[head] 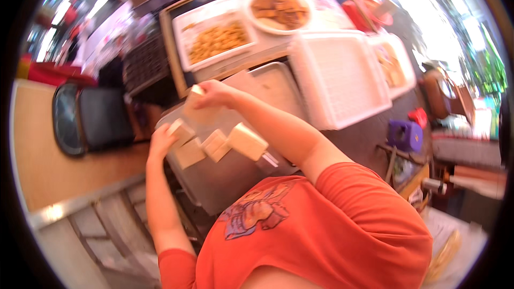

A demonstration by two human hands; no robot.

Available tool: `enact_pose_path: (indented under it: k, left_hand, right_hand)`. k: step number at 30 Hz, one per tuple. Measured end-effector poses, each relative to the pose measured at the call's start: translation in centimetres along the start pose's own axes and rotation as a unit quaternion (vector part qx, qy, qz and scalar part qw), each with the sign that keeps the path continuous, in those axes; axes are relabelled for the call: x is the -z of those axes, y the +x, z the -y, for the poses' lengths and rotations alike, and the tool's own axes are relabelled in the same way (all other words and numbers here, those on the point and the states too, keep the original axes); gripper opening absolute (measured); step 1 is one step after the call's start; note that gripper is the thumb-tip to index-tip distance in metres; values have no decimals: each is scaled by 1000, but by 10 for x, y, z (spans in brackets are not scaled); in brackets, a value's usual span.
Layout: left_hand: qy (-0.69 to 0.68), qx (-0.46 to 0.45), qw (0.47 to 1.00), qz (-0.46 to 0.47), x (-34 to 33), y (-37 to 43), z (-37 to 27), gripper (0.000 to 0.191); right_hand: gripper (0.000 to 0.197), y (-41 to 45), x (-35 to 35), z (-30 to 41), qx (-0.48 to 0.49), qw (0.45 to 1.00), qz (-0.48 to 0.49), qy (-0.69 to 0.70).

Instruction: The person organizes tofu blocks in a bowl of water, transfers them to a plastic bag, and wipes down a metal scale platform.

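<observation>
A metal tray [213, 192] lies before me with several pale blocks that look like tofu on it. My left hand [161, 142] grips a small block [181, 130] at the tray's left edge. Farther up, my right hand [217, 94] pinches a pale piece [194, 95]; blur hides its lower outline. Nearer me lie a flat square block [189, 154], a block with a line across it [217, 145] and a thicker block [247, 141]. A shiny narrow object [270, 160], too blurred to name, sticks out beside the thick one.
Beyond the tray stand a white tray of small golden pieces [219, 42] and a round white dish of browned pieces [280, 9]. White plastic trays [341, 80] overlap the metal tray's right side. A black chair [105, 118] is at left, a purple stool [405, 134] at right.
</observation>
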State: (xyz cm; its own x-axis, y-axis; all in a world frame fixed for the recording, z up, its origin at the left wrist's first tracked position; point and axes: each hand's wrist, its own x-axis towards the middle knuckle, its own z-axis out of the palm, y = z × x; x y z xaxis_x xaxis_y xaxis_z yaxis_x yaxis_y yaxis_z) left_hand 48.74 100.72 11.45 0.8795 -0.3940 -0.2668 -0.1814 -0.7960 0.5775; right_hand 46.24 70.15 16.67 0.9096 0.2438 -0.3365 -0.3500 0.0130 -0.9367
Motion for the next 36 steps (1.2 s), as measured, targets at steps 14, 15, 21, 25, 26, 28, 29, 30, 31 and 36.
enact_pose_path:
  k: [14, 15, 21, 25, 26, 28, 29, 30, 31, 36]
  left_hand:
    - [-712, -7, 695, -99, -27, -38, -138, 43]
    - [-724, -9, 683, -95, -44, -35, -180, 43]
    - [-776, 46, 629, 26, -155, -10, -365, 41]
    - [-743, 67, 656, 114, -231, 14, -505, 42]
    - [-729, 66, 668, 129, -245, 18, -533, 41]
    - [-715, 67, 679, 154, -274, 26, -580, 40]
    - [-713, 88, 668, 195, -289, 32, -601, 41]
    - [-708, 111, 657, 234, -301, 38, -618, 42]
    - [-706, 115, 661, 227, -309, 42, -628, 42]
    - [-675, 97, 677, 278, -357, 71, -680, 42]
  right_hand:
    - [43, -317, 405, -16, 285, 797, -239, 476]
    - [41, -341, 446, -39, 269, 781, -282, 489]
    - [32, -373, 608, -161, 54, 671, -634, 380]
    - [38, -348, 668, -233, 59, 685, -636, 351]
    - [41, -338, 673, -229, 27, 721, -612, 324]
    - [43, -332, 692, -234, -6, 749, -593, 295]
    - [40, -332, 709, -238, -34, 748, -631, 203]
    - [37, -332, 720, -244, -64, 740, -661, 111]
    - [37, -327, 712, -233, -67, 744, -655, 115]
    - [38, -360, 640, -143, 86, 830, -478, 275]
